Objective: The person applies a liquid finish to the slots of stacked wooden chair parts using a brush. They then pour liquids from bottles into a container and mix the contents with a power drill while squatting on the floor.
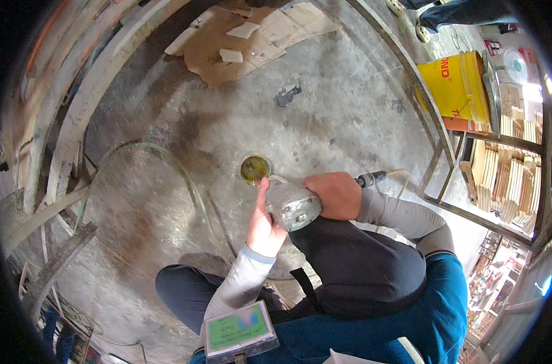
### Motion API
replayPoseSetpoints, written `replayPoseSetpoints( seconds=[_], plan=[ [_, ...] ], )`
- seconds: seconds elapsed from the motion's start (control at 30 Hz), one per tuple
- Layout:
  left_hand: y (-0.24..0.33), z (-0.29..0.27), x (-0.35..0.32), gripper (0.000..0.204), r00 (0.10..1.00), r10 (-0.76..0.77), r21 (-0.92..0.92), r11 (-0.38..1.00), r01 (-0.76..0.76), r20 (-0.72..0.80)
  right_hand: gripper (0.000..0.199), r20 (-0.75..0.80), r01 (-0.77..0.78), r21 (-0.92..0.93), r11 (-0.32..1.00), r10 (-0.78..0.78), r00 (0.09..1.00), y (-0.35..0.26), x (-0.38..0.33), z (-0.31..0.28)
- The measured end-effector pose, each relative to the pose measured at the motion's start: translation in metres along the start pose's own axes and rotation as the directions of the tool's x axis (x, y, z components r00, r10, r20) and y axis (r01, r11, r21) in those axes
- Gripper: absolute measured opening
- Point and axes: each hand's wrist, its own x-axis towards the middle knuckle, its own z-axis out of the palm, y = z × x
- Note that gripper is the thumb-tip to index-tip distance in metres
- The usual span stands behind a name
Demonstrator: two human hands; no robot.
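My right hand (333,194) is wrapped round the handle of a silver-grey air tool (295,206) with a bolted, scuffed end cap; its exact kind is hard to make out. From the far side of that fist sticks a dark hose coupling (371,178). Against the tool's left side my left hand (266,224) cups the body, thumb pointing away from me, the other fingers mostly hidden beneath. Just beyond the thumb a small round cup (254,170) of yellowish liquid stands on the floor. The tool is held above my bent knee.
A clear hose (179,164) curves over the concrete floor to the left. Flattened cardboard (251,42) lies at the far side. Curved wooden pieces (76,115) stand along the left. A yellow bucket (454,85) is at the right, behind a frame (409,67). Another person's feet (422,31) show top right.
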Motion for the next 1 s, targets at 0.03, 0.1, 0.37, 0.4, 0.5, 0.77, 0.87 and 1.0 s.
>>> replayPoseSetpoints(
  seconds=[0.03,0.1,0.37,0.4,0.5,0.77,0.87,1.0],
  plan=[
    [-0.001,-0.001,0.002,0.037,0.999,0.021,0.061,0.998,-0.020,-0.026,0.032,0.062,-0.051,-0.028,0.998,0.052,0.997,0.003,-0.003,0.002],
    [-0.006,0.003,0.000,0.037,0.998,0.039,0.143,0.989,-0.032,-0.047,0.035,0.182,-0.139,-0.095,0.986,0.155,0.971,0.009,-0.005,0.001],
    [0.008,-0.063,-0.005,0.059,0.980,0.109,0.353,0.935,-0.044,-0.167,0.033,0.083,-0.176,0.048,0.983,0.172,0.982,-0.003,-0.014,0.019],
    [0.009,-0.060,-0.008,0.059,0.981,0.105,0.354,0.934,-0.042,-0.161,0.033,0.053,-0.171,0.093,0.981,0.166,0.985,-0.003,-0.014,0.020],
    [0.011,-0.049,-0.015,0.054,0.989,0.065,0.355,0.935,-0.014,-0.132,0.032,-0.001,-0.131,0.095,0.987,0.131,0.991,0.005,-0.018,0.024],
    [0.004,-0.039,-0.017,0.047,0.999,0.025,0.315,0.948,-0.039,0.046,0.026,0.088,-0.119,-0.154,0.981,0.133,0.987,-0.016,-0.006,0.006],
    [0.006,-0.036,-0.022,0.045,0.999,-0.003,0.271,0.963,-0.008,0.039,0.027,0.093,-0.129,-0.147,0.981,0.143,0.985,-0.020,-0.006,0.011],
    [0.009,-0.043,-0.023,0.042,0.996,-0.040,0.210,0.977,0.024,0.076,0.028,0.100,-0.102,-0.131,0.986,0.116,0.988,-0.021,-0.008,0.017]
  ],
)
